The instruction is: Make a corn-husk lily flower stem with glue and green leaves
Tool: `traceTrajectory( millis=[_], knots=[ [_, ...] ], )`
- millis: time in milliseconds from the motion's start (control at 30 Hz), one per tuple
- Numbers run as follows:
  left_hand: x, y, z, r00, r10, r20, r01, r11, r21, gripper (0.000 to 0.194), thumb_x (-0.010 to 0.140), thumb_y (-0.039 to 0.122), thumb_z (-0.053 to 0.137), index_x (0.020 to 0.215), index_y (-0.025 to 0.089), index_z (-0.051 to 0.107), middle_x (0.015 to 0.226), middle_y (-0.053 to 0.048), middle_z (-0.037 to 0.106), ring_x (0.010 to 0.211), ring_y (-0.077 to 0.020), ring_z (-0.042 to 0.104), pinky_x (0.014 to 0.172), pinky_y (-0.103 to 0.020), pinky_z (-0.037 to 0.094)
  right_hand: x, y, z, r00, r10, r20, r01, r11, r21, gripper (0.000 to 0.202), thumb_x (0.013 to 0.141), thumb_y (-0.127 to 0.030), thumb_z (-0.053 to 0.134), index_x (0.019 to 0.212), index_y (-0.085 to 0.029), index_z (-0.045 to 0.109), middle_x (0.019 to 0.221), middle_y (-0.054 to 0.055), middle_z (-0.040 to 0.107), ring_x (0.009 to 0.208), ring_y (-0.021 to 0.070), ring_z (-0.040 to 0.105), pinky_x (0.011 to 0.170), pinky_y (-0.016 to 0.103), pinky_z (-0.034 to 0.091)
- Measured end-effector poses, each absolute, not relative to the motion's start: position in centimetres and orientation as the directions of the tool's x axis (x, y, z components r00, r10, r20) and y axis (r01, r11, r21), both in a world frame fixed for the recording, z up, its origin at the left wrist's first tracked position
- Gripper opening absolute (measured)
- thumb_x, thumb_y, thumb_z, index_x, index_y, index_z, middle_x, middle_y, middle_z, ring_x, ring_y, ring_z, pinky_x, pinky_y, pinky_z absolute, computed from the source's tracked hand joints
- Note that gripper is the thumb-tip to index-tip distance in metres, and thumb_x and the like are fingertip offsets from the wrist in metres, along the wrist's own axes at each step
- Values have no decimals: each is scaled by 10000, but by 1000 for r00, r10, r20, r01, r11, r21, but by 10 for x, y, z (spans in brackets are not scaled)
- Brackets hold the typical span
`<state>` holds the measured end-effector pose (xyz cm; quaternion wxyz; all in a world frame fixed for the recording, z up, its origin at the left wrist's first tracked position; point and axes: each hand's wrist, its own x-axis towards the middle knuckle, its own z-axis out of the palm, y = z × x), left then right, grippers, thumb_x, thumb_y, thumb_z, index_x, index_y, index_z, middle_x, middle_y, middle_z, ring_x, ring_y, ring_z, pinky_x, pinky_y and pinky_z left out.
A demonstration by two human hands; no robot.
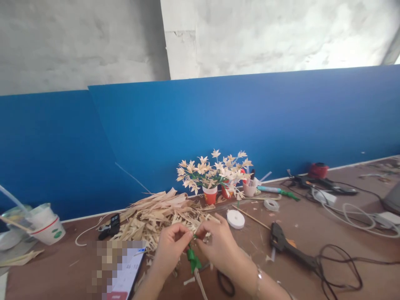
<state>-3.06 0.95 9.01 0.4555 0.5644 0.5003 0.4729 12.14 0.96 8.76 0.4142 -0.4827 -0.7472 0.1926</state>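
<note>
Both hands are close together over the brown table. My left hand [175, 246] pinches the upper end of a green-wrapped piece [193, 259], which has pale stems trailing below it. My right hand [216, 241] is also closed in a pinch at the green tip, its fingertips almost touching those of my left hand. Behind them lies a heap of dry, pale husk strips [168, 204]. Pale flowers [203, 168] stand in a red and white cup [210, 195] past the heap. A white tape roll [235, 219] lies beyond my right hand.
A black glue gun [290, 248] with its cable is on the right, near a thin stick [251, 217]. At the left are a phone [126, 271], a black clip-like object [110, 227] and a white cup [48, 225]. A blue partition [218, 121] borders the table's back.
</note>
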Motion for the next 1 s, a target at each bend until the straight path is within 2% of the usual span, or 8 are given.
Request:
traceTrajectory(
  millis=[100, 233, 400, 500, 567, 767, 867, 1000],
  knots=[
    [-33, 12, 91, 45, 996, 71, 164, -77, 983, 172, 643, 290, 658, 562, 144, 613, 457, 20, 538, 437, -111, 489, 452, -204, 380, 118, 5, 85, -205, 756, 622, 653, 579, -489, 132, 693, -86, 563, 657, -210, 589, 604, -48, 623, 633, 129, 576, 1023, 477, 162],
    [-39, 16, 91, 80, 995, 51, 151, -63, 987, 155, 629, 288, 673, 577, 144, 647, 470, 8, 570, 453, -123, 512, 473, -217, 407, 119, 4, 86, -235, 696, 678, 674, 620, -403, 149, 725, -89, 548, 665, -218, 593, 615, -41, 630, 645, 124, 577, 1034, 443, 158],
    [-43, 20, 87, 104, 995, -9, 78, 1, 997, 179, 577, 303, 721, 572, 137, 652, 503, 1, 590, 454, -115, 501, 465, -220, 406, 124, 7, 91, -270, 832, 484, 550, 546, -632, 149, 704, -93, 530, 645, -201, 613, 616, -41, 644, 613, 118, 577, 990, 436, 261],
    [-42, 19, 87, 133, 991, -19, 49, 13, 999, 211, 548, 316, 744, 585, 130, 651, 526, -3, 594, 458, -109, 490, 464, -222, 401, 127, 10, 94, -303, 921, 244, 439, 361, -823, 103, 685, -142, 557, 634, -178, 638, 597, -22, 639, 594, 125, 569, 760, 305, 435],
    [-42, 18, 88, 144, 990, -11, 59, 2, 998, 210, 564, 318, 738, 583, 133, 640, 511, 8, 574, 454, -102, 478, 470, -218, 391, 128, 12, 97, -335, 937, 101, 375, 231, -898, 85, 670, -160, 572, 639, -159, 651, 578, -16, 625, 553, 114, 544, 575, 225, 425],
    [-45, 16, 87, 157, 983, 94, 92, -109, 990, 185, 619, 313, 704, 584, 146, 634, 535, 8, 561, 497, -109, 483, 500, -210, 380, 138, 16, 103, -372, 926, 60, 276, 172, -946, 154, 713, -230, 576, 789, -161, 690, 710, 3, 659, 636, 109, 550, 584, 204, 422],
    [-47, 15, 85, 196, 966, 170, 103, -193, 976, 152, 652, 282, 687, 588, 149, 649, 560, 2, 566, 522, -111, 485, 517, -206, 380, 147, 19, 103, -464, 885, -41, 242, 82, -967, 198, 759, -288, 542, 754, -157, 690, 594, -20, 608, 510, 74, 477, 502, 187, 375],
    [-48, 14, 85, 244, 947, 209, 104, -240, 965, 136, 676, 261, 677, 597, 150, 664, 582, -9, 577, 549, -118, 498, 536, -208, 385, 150, 20, 104, -496, 867, -58, 260, 85, -962, 114, 686, -193, 590, 710, -154, 694, 562, -31, 593, 504, 69, 463, 507, 183, 363]
  ],
)
